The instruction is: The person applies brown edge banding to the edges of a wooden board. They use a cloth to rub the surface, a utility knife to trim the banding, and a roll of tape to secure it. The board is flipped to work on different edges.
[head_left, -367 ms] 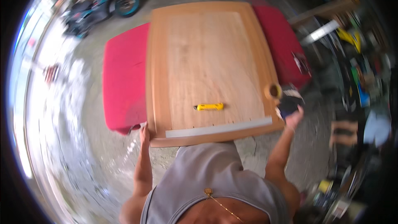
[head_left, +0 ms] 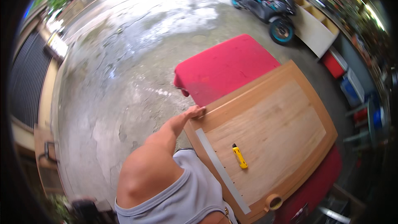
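My left hand (head_left: 196, 112) grips the near left corner of a large framed wooden panel (head_left: 265, 120), its fingers over the edge. The panel lies across a red cloth-covered table (head_left: 226, 68). On the panel's pale inner face rests a yellow utility knife (head_left: 239, 157), nearer to the front edge. Along that front edge runs a flat grey strip (head_left: 219, 168). A roll of tape (head_left: 273, 202) stands at the panel's near right border. My right hand is out of the picture.
A motorcycle (head_left: 265, 4) stands on the concrete floor beyond the table. Beside it are a white cabinet (head_left: 311, 27), a red bin (head_left: 333, 64) and a blue container (head_left: 351, 89). At the far left is a dark roller shutter (head_left: 30, 79).
My view has swung left, toward the bright doorway, so the panel and table now show at the lower right. The right hand, which held a dark object, has left the picture.
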### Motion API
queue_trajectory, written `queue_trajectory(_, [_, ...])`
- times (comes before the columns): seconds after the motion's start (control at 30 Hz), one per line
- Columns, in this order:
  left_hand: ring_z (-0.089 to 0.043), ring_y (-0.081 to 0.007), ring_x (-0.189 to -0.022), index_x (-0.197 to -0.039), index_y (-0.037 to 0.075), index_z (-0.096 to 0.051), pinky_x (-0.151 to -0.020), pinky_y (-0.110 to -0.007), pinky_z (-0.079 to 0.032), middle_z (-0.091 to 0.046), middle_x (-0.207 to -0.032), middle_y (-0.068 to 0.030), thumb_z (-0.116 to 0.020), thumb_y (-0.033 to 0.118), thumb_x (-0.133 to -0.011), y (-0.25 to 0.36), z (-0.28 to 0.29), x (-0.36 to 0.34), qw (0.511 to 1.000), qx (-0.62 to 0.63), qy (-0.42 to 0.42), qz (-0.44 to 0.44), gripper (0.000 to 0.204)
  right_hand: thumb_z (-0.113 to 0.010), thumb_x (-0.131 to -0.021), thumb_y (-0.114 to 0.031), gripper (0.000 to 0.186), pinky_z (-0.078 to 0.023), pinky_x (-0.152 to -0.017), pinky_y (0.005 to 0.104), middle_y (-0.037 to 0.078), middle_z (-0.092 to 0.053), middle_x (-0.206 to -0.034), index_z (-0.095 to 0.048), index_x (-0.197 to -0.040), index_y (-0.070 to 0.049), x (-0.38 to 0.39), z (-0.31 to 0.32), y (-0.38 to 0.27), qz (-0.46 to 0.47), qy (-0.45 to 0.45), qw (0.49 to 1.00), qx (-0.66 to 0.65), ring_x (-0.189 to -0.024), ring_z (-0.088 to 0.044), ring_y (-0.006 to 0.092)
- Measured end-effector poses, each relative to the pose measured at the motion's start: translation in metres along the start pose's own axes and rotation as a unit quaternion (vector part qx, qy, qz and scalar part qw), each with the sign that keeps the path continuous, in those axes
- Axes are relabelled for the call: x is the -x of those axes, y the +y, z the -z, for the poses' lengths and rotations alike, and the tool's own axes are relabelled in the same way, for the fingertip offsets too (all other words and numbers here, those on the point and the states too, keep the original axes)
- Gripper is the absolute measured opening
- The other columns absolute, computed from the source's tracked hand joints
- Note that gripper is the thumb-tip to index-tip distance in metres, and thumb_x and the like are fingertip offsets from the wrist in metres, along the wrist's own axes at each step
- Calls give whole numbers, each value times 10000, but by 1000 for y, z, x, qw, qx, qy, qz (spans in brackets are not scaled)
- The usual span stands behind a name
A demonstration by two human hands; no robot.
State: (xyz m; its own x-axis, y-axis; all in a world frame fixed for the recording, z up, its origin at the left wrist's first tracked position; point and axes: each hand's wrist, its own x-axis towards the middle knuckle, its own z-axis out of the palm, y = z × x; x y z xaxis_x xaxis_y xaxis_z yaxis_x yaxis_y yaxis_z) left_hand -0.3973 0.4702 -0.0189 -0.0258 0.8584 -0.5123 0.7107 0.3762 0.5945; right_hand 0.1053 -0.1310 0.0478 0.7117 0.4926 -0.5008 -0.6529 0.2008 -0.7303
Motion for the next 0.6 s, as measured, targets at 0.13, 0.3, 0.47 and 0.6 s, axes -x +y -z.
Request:
queue_trajectory(0.13, [-657,-358,-946,-875,5,-641,-823,-450,-497,-688,-927,-206,-566,579,-886,-1,-4,22,998,57,-3,22,579,-685,-794,-428,497,-519,-691,463,87,-623,-1105,-589,-1189,-143,-41,-37,55,117,168,932,298,-901,-597,306])
queue_trajectory(0.3, [-610,-411,-1067,-1171,-3,-443,-888,-460,-477,-629,-1078,-280,-611,559,-865,7,-13,36,997,59,40,10,661,-666,-821,-438,526,-508,-747,460,123,-619,-1134,-575,-1212,-98,-76,-56,87,186,218,867,407,-949,-595,328])
queue_trajectory(0.47, [-592,-453,-1101,-1267,29,-335,-939,-478,-462,-614,-1123,-311,-610,568,-870,-7,-25,38,995,32,82,-41,724,-647,-849,-447,559,-497,-804,456,160,-614,-1164,-560,-1235,-52,-83,-49,99,225,294,814,448,-997,-594,349])
queue_trajectory(0.6, [-581,-465,-1126,-1360,63,-269,-947,-484,-464,-611,-1139,-333,-606,566,-878,-17,-25,34,995,22,80,-62,774,-632,-871,-455,588,-488,-849,454,188,-610,-1187,-548,-1253,-16,-74,-26,99,240,371,769,461,-1036,-593,367])
